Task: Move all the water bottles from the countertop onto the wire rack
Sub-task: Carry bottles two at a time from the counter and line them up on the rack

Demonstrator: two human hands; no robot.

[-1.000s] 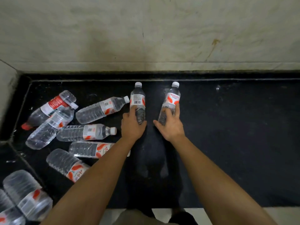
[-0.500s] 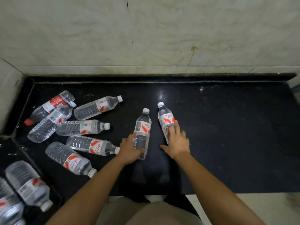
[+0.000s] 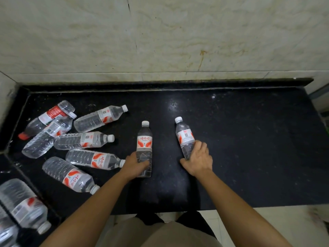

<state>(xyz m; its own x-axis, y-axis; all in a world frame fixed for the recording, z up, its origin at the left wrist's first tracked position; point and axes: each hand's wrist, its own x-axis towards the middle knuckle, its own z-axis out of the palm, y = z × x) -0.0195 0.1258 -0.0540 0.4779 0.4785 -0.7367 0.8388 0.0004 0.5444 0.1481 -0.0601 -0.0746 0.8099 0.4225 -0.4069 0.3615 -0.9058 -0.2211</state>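
Carry step, one water bottle per hand. Left hand (image 3: 136, 165) wrapped round lower body of red-label bottle (image 3: 144, 139), just right of bottle pile (image 3: 83, 139). Right hand (image 3: 197, 160) clamped on bottom half of second bottle (image 3: 185, 136), further right of pile. Tip imo: low grip = top-heavy, so keep caps up and squeeze gently, thin plastic buckles. Wire rack not in view. Pile lying on worktop (image 3: 249, 148), plenty left to shift.
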